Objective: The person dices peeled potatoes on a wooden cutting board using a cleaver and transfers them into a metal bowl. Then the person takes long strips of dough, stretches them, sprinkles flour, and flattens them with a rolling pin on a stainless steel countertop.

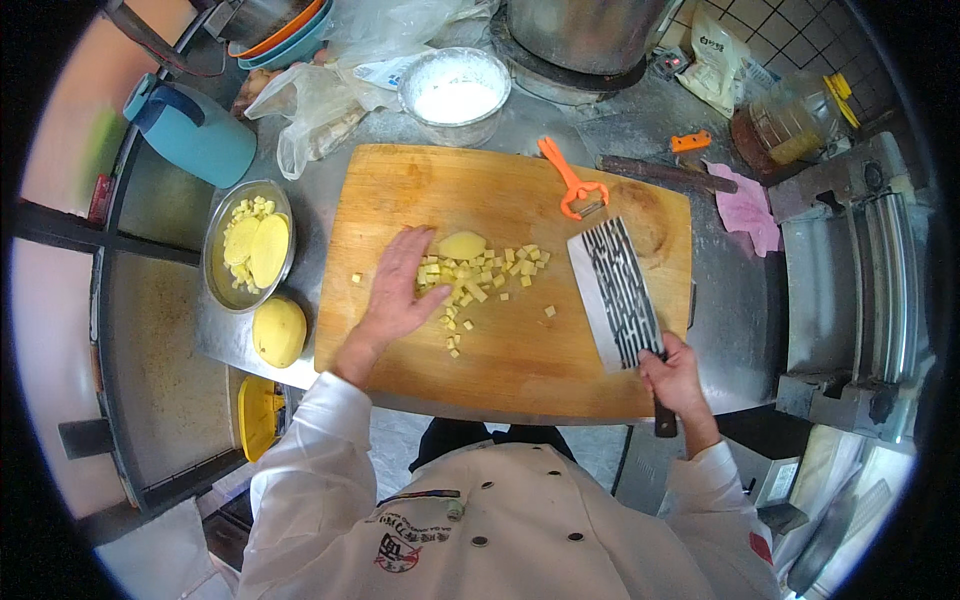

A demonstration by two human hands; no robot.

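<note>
My right hand (pixel 671 375) grips the handle of a broad cleaver (pixel 616 296), its black-patterned blade lying over the right part of a wooden cutting board (pixel 510 382). On the board's left half, my left hand (pixel 401 281) rests beside a loose heap of diced potato (pixel 480 277), thumb out and palm down. A potato piece with a rounded outline (pixel 462 245) sits at the heap's upper edge. Stray cubes lie nearer me and to either side. An orange Y-shaped peeler (pixel 576 184) lies at the board's far edge.
Left of the board are a metal bowl (pixel 206 259) with potato slices and cubes, a whole peeled potato (pixel 279 331) and a blue jug (pixel 199 135). Beyond it stand a basin of white contents (pixel 455 131) and a large pot (pixel 592 34). A roller machine (pixel 885 285) borders the right.
</note>
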